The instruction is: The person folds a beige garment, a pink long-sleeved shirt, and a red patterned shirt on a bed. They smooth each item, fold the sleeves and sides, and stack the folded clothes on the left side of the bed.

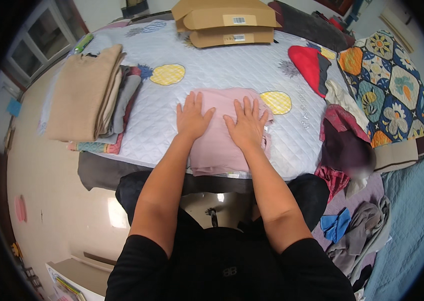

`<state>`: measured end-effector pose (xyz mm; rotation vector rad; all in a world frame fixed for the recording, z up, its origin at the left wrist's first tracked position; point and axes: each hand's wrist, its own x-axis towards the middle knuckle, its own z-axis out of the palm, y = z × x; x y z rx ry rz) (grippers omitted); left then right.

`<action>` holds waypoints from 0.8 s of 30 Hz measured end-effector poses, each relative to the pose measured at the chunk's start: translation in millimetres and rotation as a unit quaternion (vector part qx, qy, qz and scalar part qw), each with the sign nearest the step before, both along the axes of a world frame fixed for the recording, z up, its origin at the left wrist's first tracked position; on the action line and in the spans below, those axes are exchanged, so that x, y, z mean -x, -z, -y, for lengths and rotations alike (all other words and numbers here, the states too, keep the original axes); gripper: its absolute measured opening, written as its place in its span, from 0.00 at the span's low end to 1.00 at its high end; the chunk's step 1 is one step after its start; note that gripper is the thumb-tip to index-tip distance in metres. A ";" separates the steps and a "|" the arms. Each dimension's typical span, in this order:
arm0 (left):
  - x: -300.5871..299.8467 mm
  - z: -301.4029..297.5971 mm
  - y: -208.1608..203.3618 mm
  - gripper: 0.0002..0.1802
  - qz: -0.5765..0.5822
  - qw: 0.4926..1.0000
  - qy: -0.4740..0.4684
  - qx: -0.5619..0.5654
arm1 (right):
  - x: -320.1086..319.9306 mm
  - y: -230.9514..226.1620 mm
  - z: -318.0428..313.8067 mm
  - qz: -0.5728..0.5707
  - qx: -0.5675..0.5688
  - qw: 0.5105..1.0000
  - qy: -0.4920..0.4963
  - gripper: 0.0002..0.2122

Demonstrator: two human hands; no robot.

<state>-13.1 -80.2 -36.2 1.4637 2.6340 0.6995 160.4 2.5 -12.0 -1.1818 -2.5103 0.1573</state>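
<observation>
A pink garment (217, 145), folded into a rough rectangle, lies in front of me at the near edge of a quilted bed cover (227, 65) with pineapple prints. My left hand (193, 118) lies flat on its left edge, fingers spread and pointing away from me. On the right part of the cloth rests my right hand (246, 124), palm down, with the fingers apart. Neither hand grips the fabric. Layered edges of the cloth show along its right side.
Folded clothes, a beige sweater (84, 95) on top, are stacked at the left. Cardboard boxes (227, 22) stand at the far side. To the right lie a red and grey cloth (309, 67), a patterned cushion (392, 90), a dark crumpled garment (345, 143) and a blue cloth (336, 226).
</observation>
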 end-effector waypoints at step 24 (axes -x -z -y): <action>-64.7 80.9 -22.7 0.28 0.713 0.638 -0.106 -0.272 | -116.0 -25.3 67.2 -0.559 0.233 0.793 0.068 0.17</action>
